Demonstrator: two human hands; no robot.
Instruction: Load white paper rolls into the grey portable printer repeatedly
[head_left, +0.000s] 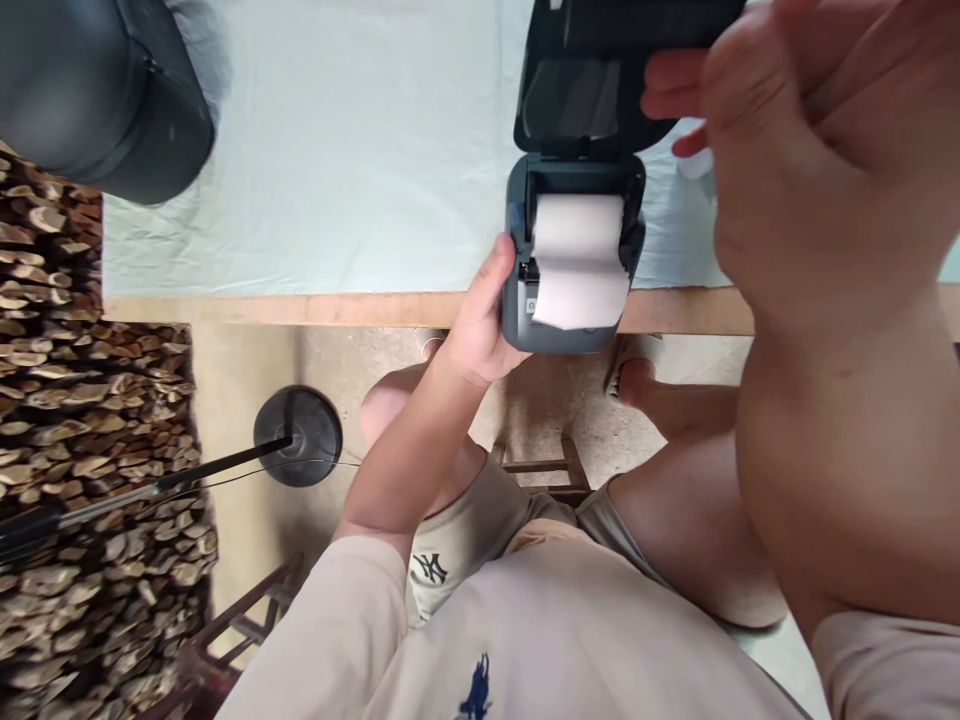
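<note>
In the head view, a small dark printer sits at the upper centre of the frame, over the front edge of a table spread with a pale cloth. The left hand grasps the printer by its left side, thumb on the rim. Its lid is swung open towards the top of the frame, and inside lies a white paper roll with a loose strip hanging over the front. The right hand looms large at the upper right, its fingers stretched across the lid; whether they grip it or only pass in front, I cannot tell. A small white thing shows just below those fingers. A black bag stands at the upper left, with stacked wood along the left edge and a round black base on the floor left of centre
</note>
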